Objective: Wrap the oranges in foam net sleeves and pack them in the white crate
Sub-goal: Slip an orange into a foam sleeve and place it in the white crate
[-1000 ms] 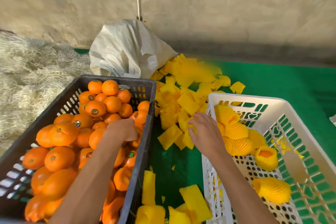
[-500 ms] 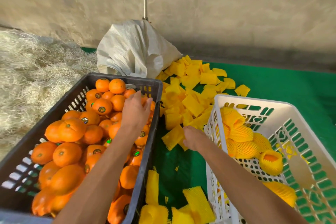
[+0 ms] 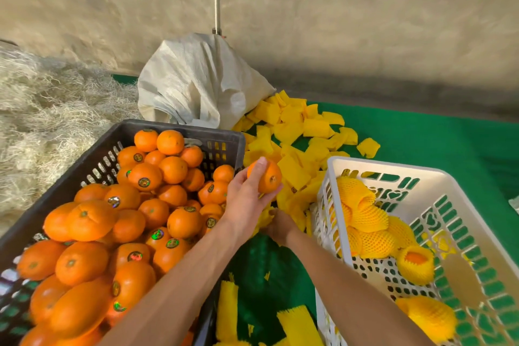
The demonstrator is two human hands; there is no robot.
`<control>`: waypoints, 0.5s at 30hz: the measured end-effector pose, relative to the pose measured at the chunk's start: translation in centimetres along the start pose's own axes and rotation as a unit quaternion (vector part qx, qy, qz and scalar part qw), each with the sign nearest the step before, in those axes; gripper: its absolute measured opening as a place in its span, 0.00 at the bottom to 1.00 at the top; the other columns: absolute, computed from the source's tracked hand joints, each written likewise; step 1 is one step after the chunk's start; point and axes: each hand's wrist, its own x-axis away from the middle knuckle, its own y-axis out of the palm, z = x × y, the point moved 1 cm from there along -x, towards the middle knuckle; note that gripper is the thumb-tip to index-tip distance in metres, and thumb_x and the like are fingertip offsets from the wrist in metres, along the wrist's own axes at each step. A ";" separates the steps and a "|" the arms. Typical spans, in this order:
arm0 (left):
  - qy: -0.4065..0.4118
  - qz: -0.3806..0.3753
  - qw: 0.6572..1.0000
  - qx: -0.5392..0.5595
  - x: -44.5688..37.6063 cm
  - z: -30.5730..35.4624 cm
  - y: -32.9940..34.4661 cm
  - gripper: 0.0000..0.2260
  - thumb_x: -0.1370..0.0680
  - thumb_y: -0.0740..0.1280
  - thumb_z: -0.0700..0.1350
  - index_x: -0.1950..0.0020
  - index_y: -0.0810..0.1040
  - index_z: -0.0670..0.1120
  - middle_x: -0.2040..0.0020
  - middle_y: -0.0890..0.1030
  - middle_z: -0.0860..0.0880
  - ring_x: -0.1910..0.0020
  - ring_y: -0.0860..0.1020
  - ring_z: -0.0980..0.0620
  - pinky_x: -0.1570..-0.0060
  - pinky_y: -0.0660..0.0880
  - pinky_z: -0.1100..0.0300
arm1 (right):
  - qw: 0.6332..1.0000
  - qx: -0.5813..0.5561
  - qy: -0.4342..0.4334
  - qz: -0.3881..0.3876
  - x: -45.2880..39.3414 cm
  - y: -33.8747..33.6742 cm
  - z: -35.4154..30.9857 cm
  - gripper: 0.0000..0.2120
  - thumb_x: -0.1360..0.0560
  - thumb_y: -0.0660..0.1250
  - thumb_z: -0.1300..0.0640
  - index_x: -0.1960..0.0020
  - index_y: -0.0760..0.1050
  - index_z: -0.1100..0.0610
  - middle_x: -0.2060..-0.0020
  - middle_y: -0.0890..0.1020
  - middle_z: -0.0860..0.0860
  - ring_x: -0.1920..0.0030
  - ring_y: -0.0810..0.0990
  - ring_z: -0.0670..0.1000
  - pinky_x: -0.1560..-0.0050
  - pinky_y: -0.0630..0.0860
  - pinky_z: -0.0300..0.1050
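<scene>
Orange (image 3: 266, 179) cupped in left hand (image 3: 247, 199) above gap between black crate (image 3: 179, 128) and white crate (image 3: 365, 166), right hand (image 3: 280, 226) half hidden beneath, grip unclear; likely to slip mid-sleeving if foam sleeve (image 3: 293, 171) snags.

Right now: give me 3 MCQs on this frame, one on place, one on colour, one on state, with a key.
1. Where is the orange that the left hand grips?
A. Deep in the white crate
B. Held up between the two crates
C. On the straw

2. What colour is the crate holding the unwrapped oranges?
A. Black
B. Blue
C. Red

3. What is the state of the gripped orange?
A. Bare
B. Fully sleeved
C. Peeled

Key: 1 B, it sits above the gap beside the white crate. 2 A, its rim and walls are black. 3 A, no foam net covers its skin.
</scene>
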 end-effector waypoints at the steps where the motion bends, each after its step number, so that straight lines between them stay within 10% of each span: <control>1: -0.001 0.006 1.000 -0.003 -0.1 0.0 -0.1 0.23 0.19 0.70 0.50 0.28 0.73 0.40 0.32 0.78 0.42 0.34 0.79 0.44 0.37 0.79 0.43 | 1.000 -0.030 0.000 -0.002 0.0 0.1 -0.2 0.29 0.22 0.72 0.56 0.25 0.68 0.60 0.31 0.76 0.59 0.39 0.76 0.52 0.35 0.73 0.48; 6: -0.012 0.001 1.000 0.011 -0.3 -0.1 -0.4 0.25 0.20 0.70 0.52 0.29 0.74 0.39 0.33 0.79 0.41 0.35 0.80 0.43 0.38 0.80 0.43 | 0.995 -0.098 0.016 0.009 0.4 0.4 -0.7 0.07 0.21 0.70 0.58 0.44 0.75 0.54 0.45 0.80 0.57 0.48 0.79 0.54 0.41 0.78 0.52; 9: -0.012 -0.015 1.000 -0.003 -0.4 0.1 -0.4 0.24 0.19 0.69 0.54 0.29 0.75 0.40 0.32 0.79 0.42 0.35 0.80 0.43 0.37 0.80 0.44 | 0.997 -0.071 0.037 0.000 0.3 0.5 -0.8 0.16 0.18 0.66 0.58 0.63 0.68 0.51 0.57 0.77 0.53 0.54 0.74 0.51 0.54 0.75 0.44; 15: 0.026 -0.004 0.999 -0.019 -0.6 0.1 -0.4 0.13 0.15 0.64 0.52 0.31 0.76 0.53 0.35 0.77 0.47 0.37 0.79 0.42 0.44 0.82 0.44 | 0.975 -0.067 -0.106 0.181 3.4 -3.6 -2.9 0.08 0.19 0.68 0.55 0.56 0.79 0.53 0.55 0.85 0.51 0.58 0.76 0.47 0.61 0.65 0.42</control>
